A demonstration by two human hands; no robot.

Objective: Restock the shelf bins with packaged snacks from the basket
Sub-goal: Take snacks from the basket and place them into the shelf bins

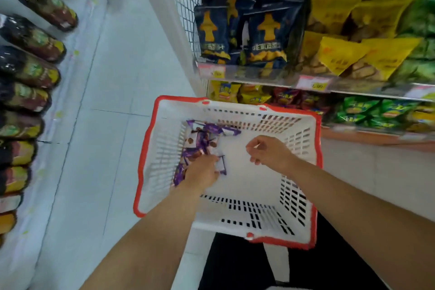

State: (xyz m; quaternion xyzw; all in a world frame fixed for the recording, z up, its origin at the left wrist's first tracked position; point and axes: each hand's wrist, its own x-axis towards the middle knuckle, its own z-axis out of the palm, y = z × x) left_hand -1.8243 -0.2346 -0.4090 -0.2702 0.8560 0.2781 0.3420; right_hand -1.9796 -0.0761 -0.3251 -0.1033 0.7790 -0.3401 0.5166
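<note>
Head view shows me mid-pickup: my left hand (202,172) pinches a purple snack packet (221,165) in the basket (235,216), right hand (270,152) hovering loose and empty just beside it; next I judge lifting toward the shelf bins (259,73) above.

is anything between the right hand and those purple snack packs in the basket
Nothing visible blocks it. The right hand hovers over the bare white floor of the basket, and the purple snack packs lie heaped in the far left corner. The left hand is already among them, gripping one.
</note>
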